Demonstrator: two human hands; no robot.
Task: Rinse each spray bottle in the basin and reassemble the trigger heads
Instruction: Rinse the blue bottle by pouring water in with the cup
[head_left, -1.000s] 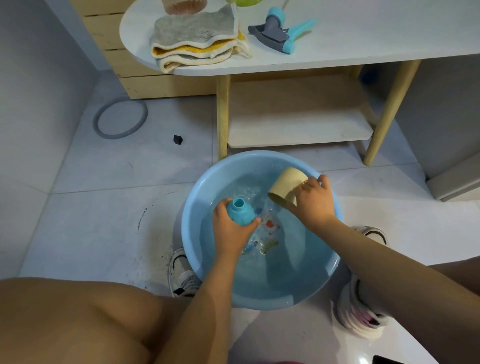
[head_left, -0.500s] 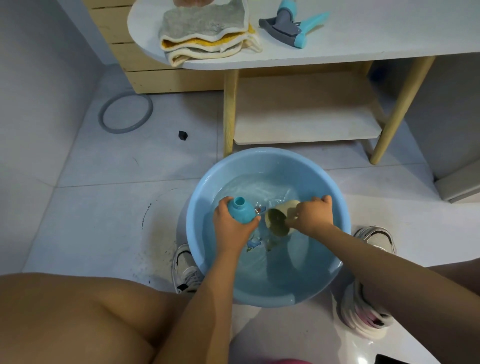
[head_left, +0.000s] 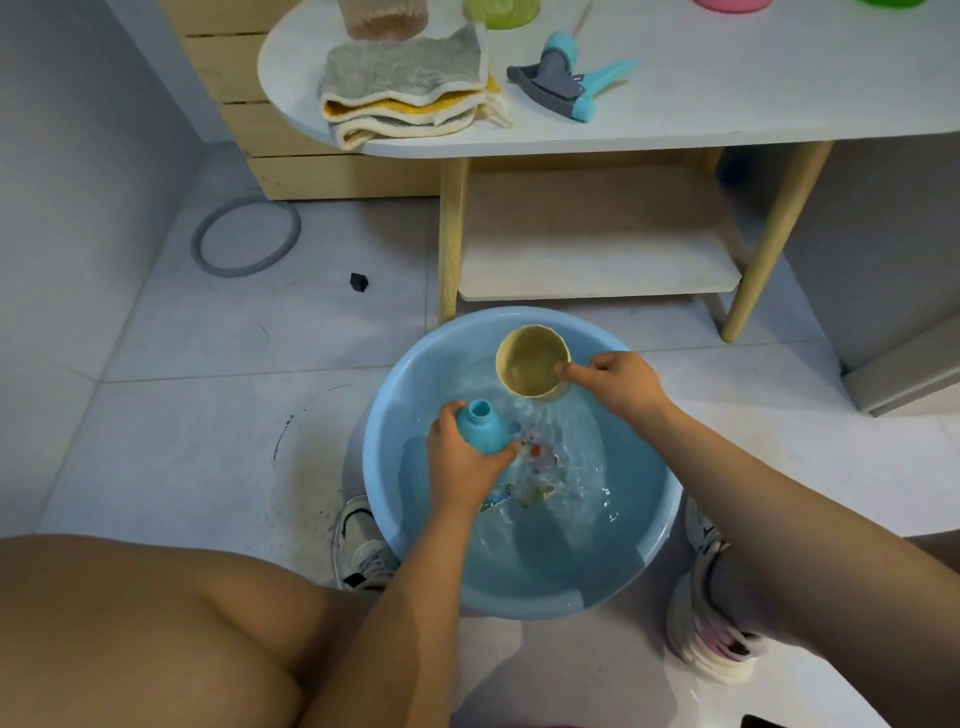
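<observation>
Rinse step in hand: left hand wraps the blue bottle at its body, grip curled round it, neck open and tilted up-left, bottle held low over the water inside the basin. Right hand pinches the rim of a tan cup, thumb inside the lip, cup held above the far side of the basin, mouth toward the camera; can't tell how much water is in it. Likely next: tip the cup over the bottle neck, which means bringing the cup lip right above a narrow opening, so spill is likely but lands in the basin anyway. Trigger head lies well apart on the white surface, beside the folded towels, not yet refitted. Room: basin sits on the floor between the shoes, its far rim near the table leg and lower shelf; open space above the water, with knees crowding the near side.
</observation>
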